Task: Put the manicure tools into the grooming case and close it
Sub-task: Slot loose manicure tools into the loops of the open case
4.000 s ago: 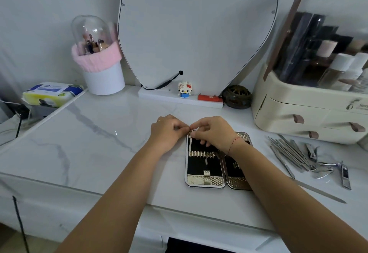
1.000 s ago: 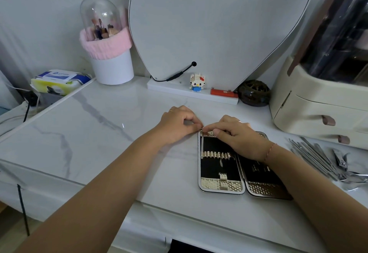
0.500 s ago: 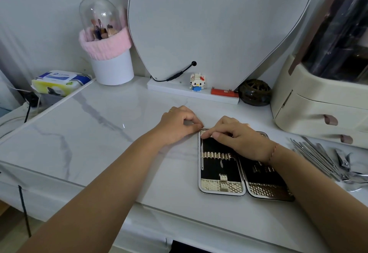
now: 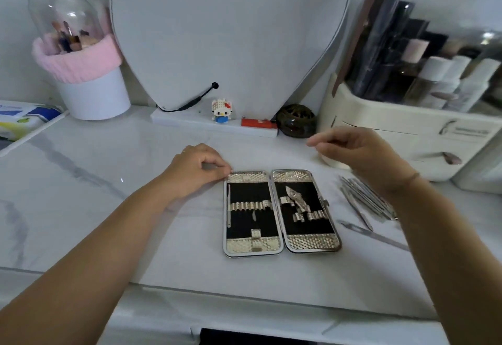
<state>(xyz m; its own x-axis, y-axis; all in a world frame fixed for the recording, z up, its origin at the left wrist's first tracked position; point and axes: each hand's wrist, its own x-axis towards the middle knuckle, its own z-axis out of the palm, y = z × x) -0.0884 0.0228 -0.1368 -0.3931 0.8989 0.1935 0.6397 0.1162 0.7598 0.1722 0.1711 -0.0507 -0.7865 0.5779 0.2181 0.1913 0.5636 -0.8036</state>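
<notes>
The grooming case (image 4: 281,245) lies open and flat on the marble top, black lining and gold ends up. A thin metal tool (image 4: 229,208) sits along the left half's left edge, and a nipper (image 4: 297,199) sits in the right half. My left hand (image 4: 197,169) rests at the case's top left corner, fingertips touching its edge. My right hand (image 4: 353,147) hovers above the table beyond the case's right half, fingers loosely curled and holding nothing. Several loose metal manicure tools (image 4: 364,202) lie to the right of the case, partly hidden by my right forearm.
A mirror (image 4: 228,32) stands behind on a white base with a small toy figure (image 4: 221,111). A cream cosmetics organiser (image 4: 413,127) stands at the right, a dark round pot (image 4: 297,120) beside it, a pink-topped brush holder (image 4: 87,73) at the left back, and a wipes pack (image 4: 21,117) at the far left.
My right hand has lifted off the case's top edge and moved right and back, uncovering the right half. The left hand has stayed at the corner. The camera has shifted closer.
</notes>
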